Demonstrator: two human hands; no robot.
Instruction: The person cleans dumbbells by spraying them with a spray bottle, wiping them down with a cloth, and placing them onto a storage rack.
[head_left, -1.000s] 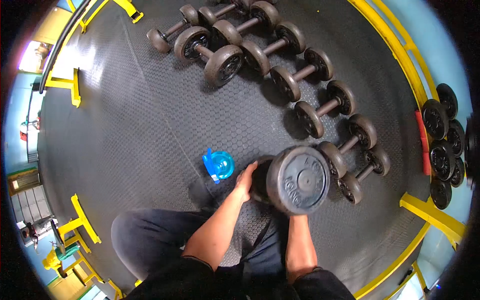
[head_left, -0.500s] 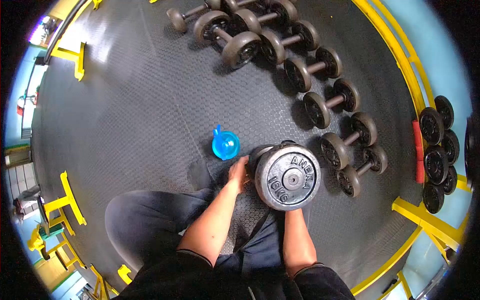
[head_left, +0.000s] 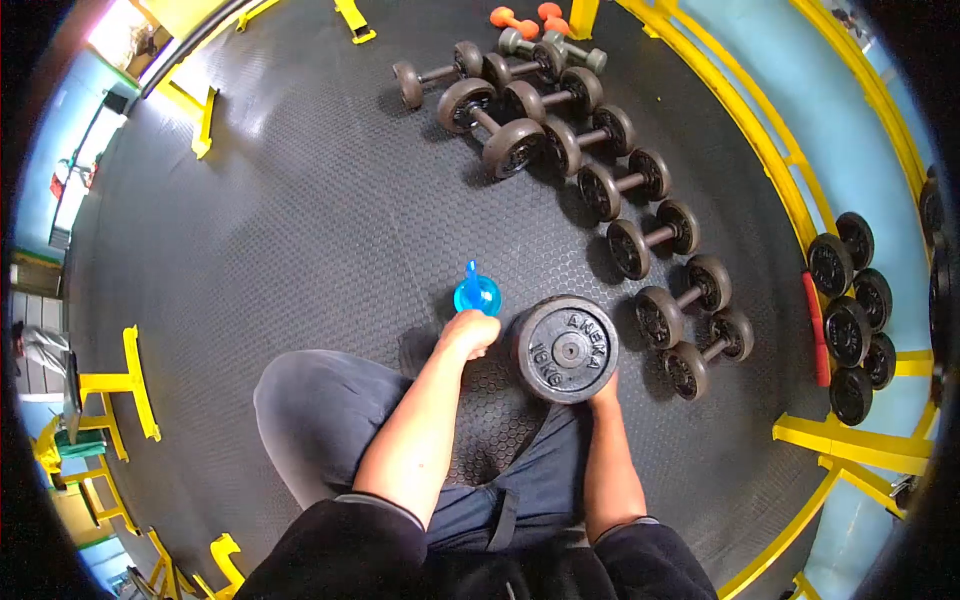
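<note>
A black dumbbell (head_left: 567, 378) marked "ANEKA" and "18KG" has one round plate facing up at me, in front of my legs. My right hand (head_left: 606, 390) is at its right side, tucked under the plate's edge; the fingers are mostly hidden, but the hand appears to hold the dumbbell below the plate. My left hand (head_left: 470, 333) is closed in a fist just left of the dumbbell. What it holds, if anything, is hidden. Right behind that fist stands a translucent blue spray bottle (head_left: 480, 292), partly covered by it; whether they touch I cannot tell.
Several dark dumbbells (head_left: 660, 236) lie in a curved row on the black rubber floor (head_left: 330, 240). Orange dumbbells (head_left: 512, 22) and grey-green dumbbells (head_left: 585, 55) lie farther back. A yellow rack frame (head_left: 850, 443) and a dumbbell rack with more weights (head_left: 848, 333) stand at right.
My view has tilted up and turned, bringing the orange dumbbells in. My left hand has left the dumbbell's side, moved toward the bottle and closed. More of my right hand shows beside the plate.
</note>
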